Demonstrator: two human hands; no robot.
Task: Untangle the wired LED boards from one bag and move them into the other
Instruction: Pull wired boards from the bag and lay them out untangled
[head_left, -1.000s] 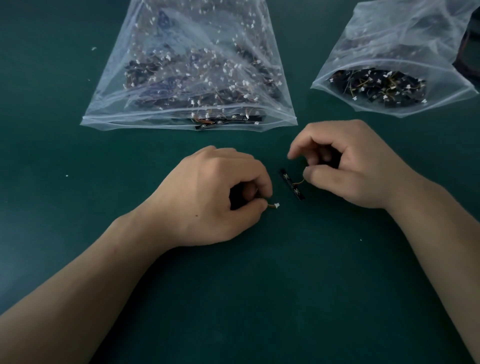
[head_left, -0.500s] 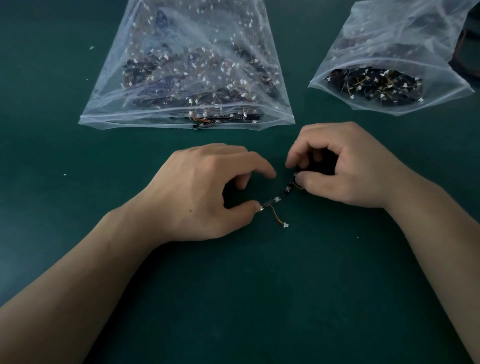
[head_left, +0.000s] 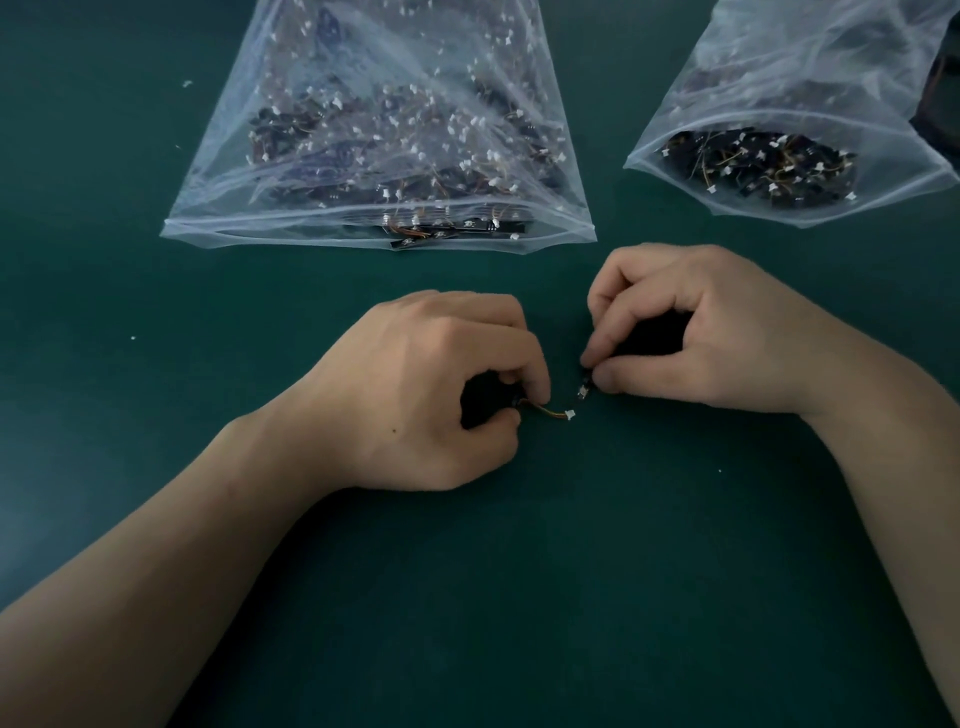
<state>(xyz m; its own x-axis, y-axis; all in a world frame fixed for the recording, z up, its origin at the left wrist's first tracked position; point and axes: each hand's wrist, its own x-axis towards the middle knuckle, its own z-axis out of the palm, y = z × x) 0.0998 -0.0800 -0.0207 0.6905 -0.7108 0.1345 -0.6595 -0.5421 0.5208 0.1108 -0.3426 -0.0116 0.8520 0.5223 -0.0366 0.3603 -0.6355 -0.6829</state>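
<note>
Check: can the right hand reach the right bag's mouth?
Probably yes: only bare table lies between the right hand, pinching a small board, and the right bag, whose mouth faces it.

Both hands work just in front of the large bag (head_left: 379, 130)
The left hand (head_left: 431, 395) pinches an orange wire (head_left: 548, 413) tipped by a white connector (head_left: 570, 414); the right hand (head_left: 696, 338) pinches a dark board (head_left: 583, 391); the smaller bag (head_left: 789, 130) lies right of the large bag
</note>
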